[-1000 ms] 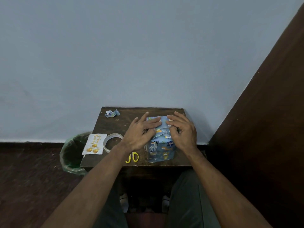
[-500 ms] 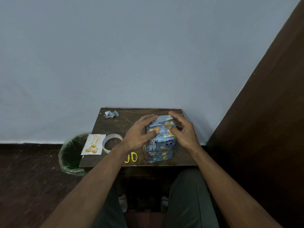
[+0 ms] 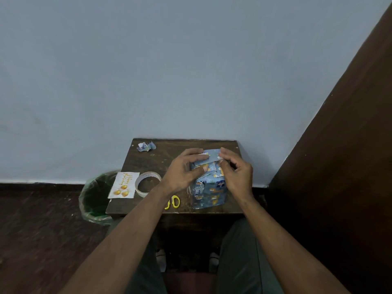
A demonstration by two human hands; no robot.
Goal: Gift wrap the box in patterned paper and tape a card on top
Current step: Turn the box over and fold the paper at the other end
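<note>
Writing: the card (image 3: 124, 185) carries gold script above three gold ornaments; the lettering is too small to read. No brand or label can be made out on the tape roll (image 3: 147, 183) or on the wrapping.

Left hand (image 3: 182, 174): fingers curled over the top left edge of the wrapped box (image 3: 209, 188), thumb pressed against the folded paper on the upper face. It grips the paper there.

Right hand (image 3: 237, 175): fingers bent, fingertips pinching the raised top flap (image 3: 212, 155) of paper at the far right edge of the box. Thumb contact is partly hidden.

Wrapped box: stands upright between the two hands on the small dark wooden table (image 3: 161, 158), covered in blue paper printed with animal figures in yellow, orange and white. The side facing the person is fully covered; the top folds are not flat, one flap standing up at the far edge.

Left of the left hand: the tape roll lies flat just beside the wrist, and the card lies touching or just beside the roll, further left. Yellow scissor handles (image 3: 172, 202) show under the left forearm, near the box's lower left corner. A crumpled scrap of the same paper (image 3: 146, 146) lies beyond the left hand at the table's far left corner. A bin with a green liner (image 3: 94, 198) stands on the floor left of the table.
</note>
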